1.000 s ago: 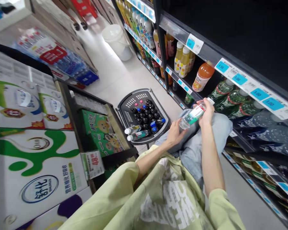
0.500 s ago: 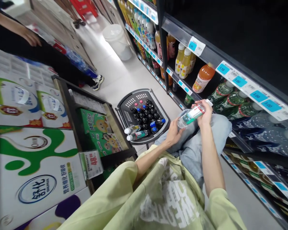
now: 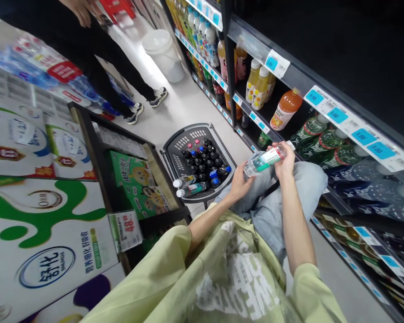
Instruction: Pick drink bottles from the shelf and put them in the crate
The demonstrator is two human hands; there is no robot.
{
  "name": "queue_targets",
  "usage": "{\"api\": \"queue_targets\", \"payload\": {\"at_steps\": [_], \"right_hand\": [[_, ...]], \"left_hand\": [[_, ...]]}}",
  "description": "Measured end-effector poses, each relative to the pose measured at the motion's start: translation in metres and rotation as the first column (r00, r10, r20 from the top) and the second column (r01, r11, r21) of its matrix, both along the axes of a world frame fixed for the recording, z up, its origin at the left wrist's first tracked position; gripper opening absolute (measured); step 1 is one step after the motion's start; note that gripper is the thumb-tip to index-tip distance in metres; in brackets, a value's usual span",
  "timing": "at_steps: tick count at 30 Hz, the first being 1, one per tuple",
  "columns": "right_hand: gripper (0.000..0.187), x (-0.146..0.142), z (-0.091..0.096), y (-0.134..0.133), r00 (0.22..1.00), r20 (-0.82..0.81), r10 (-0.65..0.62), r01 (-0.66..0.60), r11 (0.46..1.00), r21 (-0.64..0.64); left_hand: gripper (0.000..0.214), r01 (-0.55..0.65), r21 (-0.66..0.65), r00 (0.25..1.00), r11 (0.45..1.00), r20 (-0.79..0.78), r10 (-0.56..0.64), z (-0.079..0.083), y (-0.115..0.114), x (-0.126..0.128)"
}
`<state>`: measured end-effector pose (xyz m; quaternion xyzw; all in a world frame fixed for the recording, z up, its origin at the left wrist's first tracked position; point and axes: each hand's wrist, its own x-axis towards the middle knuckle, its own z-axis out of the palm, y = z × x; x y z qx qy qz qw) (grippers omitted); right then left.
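Observation:
A clear plastic bottle (image 3: 263, 160) with a green, white and red label lies tilted between my hands, above my knees. My right hand (image 3: 284, 162) is closed around its white-capped end. My left hand (image 3: 241, 180) grips the base end, fingers curled against the plastic. Just beyond my legs on the floor stands a dark grey shopping basket (image 3: 178, 134). Packed inside it are several dark bottles (image 3: 202, 162) with black, blue and pink caps. Two white-capped bottles, one with a green label (image 3: 194, 189), lie across its near left side.
Drink shelves with price tags (image 3: 336, 115) run along the right, holding an orange juice bottle (image 3: 287, 109) and green bottles (image 3: 326, 142). Stacked milk cartons (image 3: 50, 251) border the left. A white bucket (image 3: 163, 54) stands ahead, near another person's shoes (image 3: 159, 96).
The bottle in my hands has turned slightly and shifted a little left. The other person has stepped rightward, and both shoes now show.

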<state>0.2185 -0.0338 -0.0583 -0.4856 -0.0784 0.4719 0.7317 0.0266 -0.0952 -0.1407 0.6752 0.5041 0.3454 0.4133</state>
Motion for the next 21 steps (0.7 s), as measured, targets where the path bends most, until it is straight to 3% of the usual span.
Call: {"api": "queue_targets", "payload": {"at_steps": [9,17,21], "right_hand": [[0.024,-0.009,0.001,0.008,0.998,0.064,0.003,0.0,0.999,-0.045],[0.021,-0.004,0.0,0.003,0.998,-0.003,0.061,-0.061,0.995,-0.075],[0.019,-0.003,-0.003,0.005,0.998,-0.008,0.056,-0.057,0.99,-0.128]], "left_hand": [[0.068,-0.077,-0.094,0.997,0.993,-0.005,0.077,0.007,-0.006,0.008],[0.06,-0.127,-0.023,0.992,0.992,-0.008,0.126,0.013,0.001,0.001],[0.06,-0.12,-0.059,0.993,0.991,-0.026,0.118,0.017,-0.003,0.004]]}}
